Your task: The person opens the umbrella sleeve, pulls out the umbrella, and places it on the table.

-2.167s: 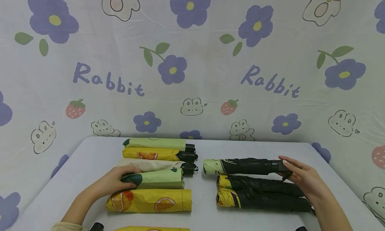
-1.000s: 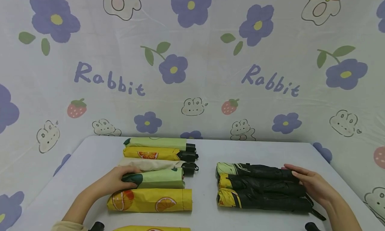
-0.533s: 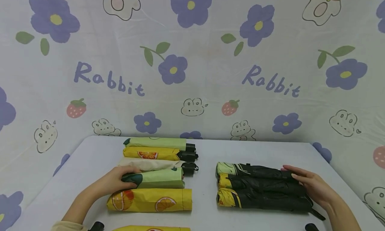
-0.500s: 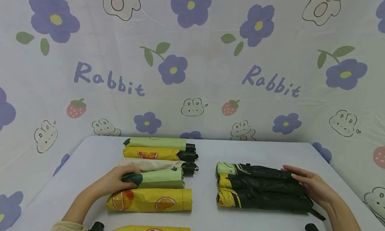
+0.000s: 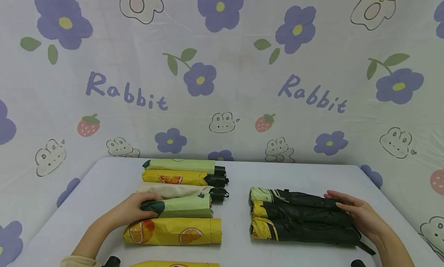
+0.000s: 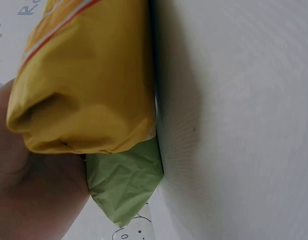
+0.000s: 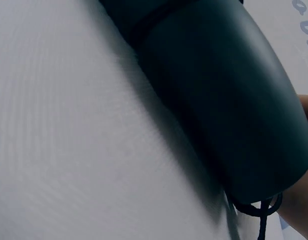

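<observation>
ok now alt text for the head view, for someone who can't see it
A person's left hand holds the end of a light green sleeve among yellow, green and cream bundles; the right hand touches the farthest of three folded, mostly black umbrellas. All lie on a white table before a rabbit-print cloth.

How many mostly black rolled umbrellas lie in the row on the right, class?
3: the green-tipped umbrella at the back, by the right hand; a yellow-tipped umbrella in the middle; and the front umbrella, also yellow-tipped. None in that row seems hidden.
</observation>
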Motion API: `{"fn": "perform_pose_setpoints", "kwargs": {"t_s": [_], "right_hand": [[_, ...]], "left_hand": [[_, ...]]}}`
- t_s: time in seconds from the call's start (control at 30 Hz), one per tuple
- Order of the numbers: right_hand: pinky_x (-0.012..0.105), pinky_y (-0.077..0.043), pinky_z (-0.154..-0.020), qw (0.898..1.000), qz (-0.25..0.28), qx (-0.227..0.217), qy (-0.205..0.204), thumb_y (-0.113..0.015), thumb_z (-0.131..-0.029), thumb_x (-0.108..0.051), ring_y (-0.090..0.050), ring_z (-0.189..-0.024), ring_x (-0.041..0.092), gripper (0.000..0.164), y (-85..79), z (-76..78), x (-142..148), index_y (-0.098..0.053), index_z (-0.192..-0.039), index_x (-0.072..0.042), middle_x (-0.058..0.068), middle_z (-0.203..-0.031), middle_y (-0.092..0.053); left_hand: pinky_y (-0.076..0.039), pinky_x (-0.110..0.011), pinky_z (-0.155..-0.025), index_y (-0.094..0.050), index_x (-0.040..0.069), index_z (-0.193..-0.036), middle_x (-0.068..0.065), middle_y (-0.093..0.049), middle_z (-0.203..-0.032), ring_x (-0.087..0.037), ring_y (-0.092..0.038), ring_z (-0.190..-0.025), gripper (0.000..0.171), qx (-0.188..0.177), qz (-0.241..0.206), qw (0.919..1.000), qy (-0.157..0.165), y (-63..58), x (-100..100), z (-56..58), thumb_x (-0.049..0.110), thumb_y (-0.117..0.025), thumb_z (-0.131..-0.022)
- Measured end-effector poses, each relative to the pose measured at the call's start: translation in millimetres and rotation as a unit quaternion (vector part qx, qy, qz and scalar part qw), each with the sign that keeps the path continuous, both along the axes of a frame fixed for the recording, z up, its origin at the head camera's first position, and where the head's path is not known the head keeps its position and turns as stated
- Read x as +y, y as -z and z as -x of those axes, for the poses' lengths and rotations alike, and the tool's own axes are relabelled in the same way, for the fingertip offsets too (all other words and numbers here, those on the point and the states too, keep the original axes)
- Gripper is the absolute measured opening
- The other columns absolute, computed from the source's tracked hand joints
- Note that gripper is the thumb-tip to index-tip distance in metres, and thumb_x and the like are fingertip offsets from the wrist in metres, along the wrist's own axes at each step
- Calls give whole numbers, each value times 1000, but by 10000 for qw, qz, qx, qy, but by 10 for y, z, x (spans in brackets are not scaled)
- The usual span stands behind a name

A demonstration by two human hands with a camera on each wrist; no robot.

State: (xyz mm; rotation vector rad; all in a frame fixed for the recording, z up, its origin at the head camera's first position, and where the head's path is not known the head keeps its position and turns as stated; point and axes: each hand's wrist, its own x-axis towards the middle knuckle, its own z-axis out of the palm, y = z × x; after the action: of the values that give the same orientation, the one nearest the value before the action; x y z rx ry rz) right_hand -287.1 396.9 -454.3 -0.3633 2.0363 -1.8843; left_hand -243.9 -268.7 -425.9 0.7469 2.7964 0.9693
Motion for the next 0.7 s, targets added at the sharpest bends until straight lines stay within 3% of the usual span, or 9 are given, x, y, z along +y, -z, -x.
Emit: {"fn": "perform_pose_setpoints", "kwargs": {"t_s": [0.17, 0.5, 0.7], "right_hand": [[8, -45, -90, 9995, -170, 220, 176, -48, -102, -13, -54, -115, -13, 48, -11, -17, -29, -39, -149, -5, -21, -127, -63], [7, -44, -88, 9988, -154, 165, 434, -50, -102, -15, -54, -112, -15, 48, 12, -20, -39, -40, -148, -5, -25, -124, -62], [7, -42, -87, 9971, -499, 178, 551, -53, -101, -17, -50, -112, -19, 52, 2, -29, -41, -39, -149, -6, -28, -125, -60]], "left_hand": [[-49, -26, -85, -67, 21, -110, -3, -68, -116, -8, -56, -101, 26, -14, -27, 10000, 46, 12, -7, 7, 30, -73, -86], [-49, -25, -84, -67, 20, -111, -3, -68, -116, -8, -56, -100, 27, -20, -33, 10000, 62, 13, -6, 16, 30, -73, -86], [-48, -25, -84, -67, 21, -111, -3, -68, -116, -8, -56, -100, 28, 27, 23, 10000, 40, 19, -5, 19, 31, -74, -86]]}}
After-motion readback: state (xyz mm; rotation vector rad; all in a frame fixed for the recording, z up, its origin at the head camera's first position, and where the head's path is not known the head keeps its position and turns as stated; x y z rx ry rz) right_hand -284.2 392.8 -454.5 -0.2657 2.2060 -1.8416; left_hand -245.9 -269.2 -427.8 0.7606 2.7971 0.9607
